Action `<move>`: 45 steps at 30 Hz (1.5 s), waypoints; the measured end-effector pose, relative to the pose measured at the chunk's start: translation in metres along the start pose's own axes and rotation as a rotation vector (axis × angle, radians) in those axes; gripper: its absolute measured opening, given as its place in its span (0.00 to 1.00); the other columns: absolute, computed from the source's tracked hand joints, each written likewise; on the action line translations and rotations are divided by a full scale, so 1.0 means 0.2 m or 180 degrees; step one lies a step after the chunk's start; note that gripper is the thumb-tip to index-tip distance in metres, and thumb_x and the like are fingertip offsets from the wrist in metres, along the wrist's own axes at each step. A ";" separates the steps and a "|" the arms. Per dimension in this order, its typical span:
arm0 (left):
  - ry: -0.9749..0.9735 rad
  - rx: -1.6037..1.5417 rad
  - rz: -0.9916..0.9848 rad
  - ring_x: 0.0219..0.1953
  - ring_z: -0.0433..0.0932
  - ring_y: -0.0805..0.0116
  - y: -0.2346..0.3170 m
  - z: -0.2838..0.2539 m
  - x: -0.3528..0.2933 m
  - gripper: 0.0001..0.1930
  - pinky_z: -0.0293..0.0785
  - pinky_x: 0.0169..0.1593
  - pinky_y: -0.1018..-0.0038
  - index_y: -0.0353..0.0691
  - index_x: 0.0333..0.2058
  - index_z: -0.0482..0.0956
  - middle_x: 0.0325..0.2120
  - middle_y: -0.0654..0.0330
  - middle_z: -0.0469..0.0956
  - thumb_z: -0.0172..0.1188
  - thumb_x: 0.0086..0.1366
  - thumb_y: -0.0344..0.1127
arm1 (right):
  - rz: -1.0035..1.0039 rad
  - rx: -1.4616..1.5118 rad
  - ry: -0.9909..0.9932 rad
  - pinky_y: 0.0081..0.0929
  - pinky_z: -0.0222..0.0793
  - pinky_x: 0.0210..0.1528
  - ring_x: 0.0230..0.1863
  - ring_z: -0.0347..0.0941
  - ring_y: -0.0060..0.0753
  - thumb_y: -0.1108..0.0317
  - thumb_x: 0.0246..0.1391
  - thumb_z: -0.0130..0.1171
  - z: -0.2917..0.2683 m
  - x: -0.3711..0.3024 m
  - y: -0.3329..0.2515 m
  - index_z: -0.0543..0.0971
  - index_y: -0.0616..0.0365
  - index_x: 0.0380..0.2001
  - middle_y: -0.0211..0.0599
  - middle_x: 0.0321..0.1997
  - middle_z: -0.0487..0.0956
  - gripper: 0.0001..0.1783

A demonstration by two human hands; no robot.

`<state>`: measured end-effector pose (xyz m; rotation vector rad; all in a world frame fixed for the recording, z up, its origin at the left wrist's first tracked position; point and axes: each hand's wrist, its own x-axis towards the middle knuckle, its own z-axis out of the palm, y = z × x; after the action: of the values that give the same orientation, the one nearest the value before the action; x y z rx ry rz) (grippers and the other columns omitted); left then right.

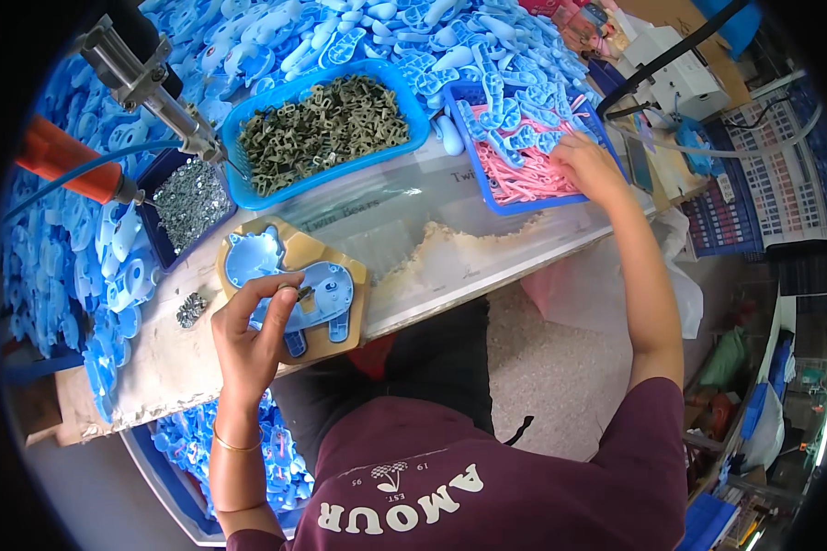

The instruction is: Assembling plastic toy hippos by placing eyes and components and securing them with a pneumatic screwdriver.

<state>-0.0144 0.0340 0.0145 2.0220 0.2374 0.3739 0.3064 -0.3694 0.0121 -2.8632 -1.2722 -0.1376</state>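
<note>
My left hand is over a blue plastic shell half shaped like an animal. Its thumb and forefinger pinch a small dark metal piece. The shell lies hollow side up in a tan holding block near the table's front edge. My right hand reaches into a blue basket, fingers bent down among thin pink plastic pieces. What those fingertips close on is hidden. Several light blue plastic parts lie on top of the pink pieces.
A bright blue basket holds many metal clips. Beside it are a dark tray of screws, a metal-tipped driver and an orange tool. Blue shells heap up behind. A small screw pile lies left of the block.
</note>
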 end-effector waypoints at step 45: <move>-0.0061 0.0103 -0.0430 0.44 0.85 0.68 -0.10 -0.18 0.00 0.14 0.79 0.50 0.72 0.32 0.53 0.82 0.42 0.53 0.87 0.56 0.75 0.31 | -0.1571 0.2077 0.0447 0.29 0.71 0.33 0.30 0.77 0.32 0.70 0.50 0.70 -0.07 0.31 -1.62 0.85 0.54 0.35 0.32 0.29 0.79 0.07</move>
<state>-0.0270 0.0726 0.0131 2.0275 0.3679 0.2673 0.1073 -0.1072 0.0205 -1.9404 -1.5957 0.0673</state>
